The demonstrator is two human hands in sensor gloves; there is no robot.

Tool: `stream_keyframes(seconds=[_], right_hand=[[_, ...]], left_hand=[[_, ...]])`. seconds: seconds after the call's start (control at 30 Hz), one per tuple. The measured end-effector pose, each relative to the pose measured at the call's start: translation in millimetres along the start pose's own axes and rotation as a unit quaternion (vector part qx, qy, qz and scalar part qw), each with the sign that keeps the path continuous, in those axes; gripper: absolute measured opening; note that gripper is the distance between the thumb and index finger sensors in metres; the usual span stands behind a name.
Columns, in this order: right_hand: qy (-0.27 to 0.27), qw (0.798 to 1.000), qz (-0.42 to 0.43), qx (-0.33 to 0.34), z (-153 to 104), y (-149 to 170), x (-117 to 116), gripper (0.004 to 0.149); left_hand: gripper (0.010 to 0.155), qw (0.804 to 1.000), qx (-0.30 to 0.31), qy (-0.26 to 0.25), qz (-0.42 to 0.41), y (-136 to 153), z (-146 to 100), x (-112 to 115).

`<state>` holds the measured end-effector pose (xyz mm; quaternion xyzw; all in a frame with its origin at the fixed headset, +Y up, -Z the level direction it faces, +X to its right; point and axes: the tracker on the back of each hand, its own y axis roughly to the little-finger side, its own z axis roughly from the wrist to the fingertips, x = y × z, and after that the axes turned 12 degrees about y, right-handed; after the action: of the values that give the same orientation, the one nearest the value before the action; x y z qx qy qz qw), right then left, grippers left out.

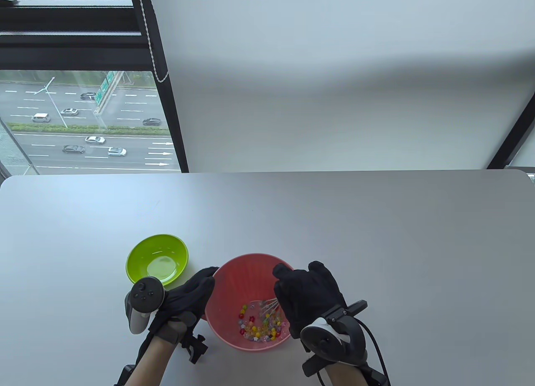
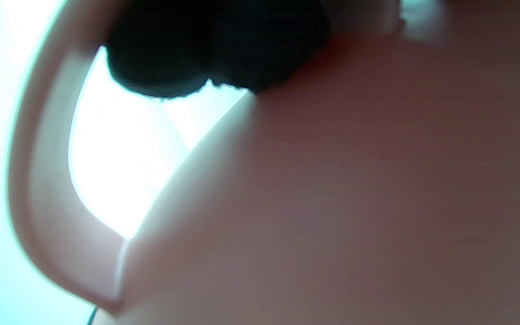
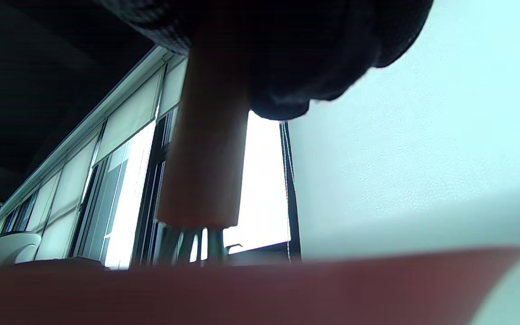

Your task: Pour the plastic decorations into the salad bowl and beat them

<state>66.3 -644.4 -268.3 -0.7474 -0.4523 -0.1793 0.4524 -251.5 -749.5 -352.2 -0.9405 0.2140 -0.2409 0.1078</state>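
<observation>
Right hand (image 1: 309,298), lower right of centre in the table view: gloved, tracker on its back, fingers curled round the whisk (image 1: 269,306) handle; right wrist view shows the pale handle (image 3: 206,149) gripped from above, wires at its foot dipping behind the bowl rim (image 3: 242,289). Whisk count: one, wire head down among the decorations.

Left hand (image 1: 188,296), lower left of centre: fingers fairly straight, laid against the outer left wall of the salad bowl (image 1: 234,277), fingertips at the rim. Not clenched, nothing enclosed. Left wrist view is blurred; only the pink bowl wall (image 2: 355,180) and dark fingertips (image 2: 206,49) at the top.

Bowls: two. Pink salad bowl bottom centre; green bowl (image 1: 157,259) just up-left of it, apart from it, near the left hand's tracker. Green bowl holds no beads that I can see.

Plastic decorations (image 1: 259,325): small mixed-colour beads clustered on the pink bowl's floor, too many and too small to count.

Table (image 1: 376,235): bare grey surface across the upper and right parts; both bowls sit toward the bottom edge of frame, well clear of the far edge
</observation>
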Motion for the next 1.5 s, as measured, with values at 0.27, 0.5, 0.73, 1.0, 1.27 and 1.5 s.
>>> stream_keyframes(seconds=[0.27,0.5,0.73,1.0,1.27,1.5], right_hand=[[-0.012,0.998,0.059,-0.032,-1,2,-3,0.045],[0.043,0.995,0.061,-0.066,3,20,14,0.046],[0.070,0.995,0.008,-0.069,5,30,24,0.046],[0.071,0.994,-0.001,-0.079,6,37,26,0.045],[0.116,0.986,0.026,-0.116,5,48,38,0.043],[0.219,0.955,0.033,-0.196,-1,75,59,0.048]], left_hand=[[0.069,1.000,0.000,0.000,0.000,0,0,0],[0.068,1.000,0.000,0.001,-0.001,0,0,0],[0.068,1.000,0.000,0.000,0.000,0,0,0],[0.068,1.000,0.000,0.000,0.000,0,0,0],[0.068,1.000,0.000,0.000,0.000,0,0,0],[0.068,1.000,0.000,0.000,0.000,0,0,0]])
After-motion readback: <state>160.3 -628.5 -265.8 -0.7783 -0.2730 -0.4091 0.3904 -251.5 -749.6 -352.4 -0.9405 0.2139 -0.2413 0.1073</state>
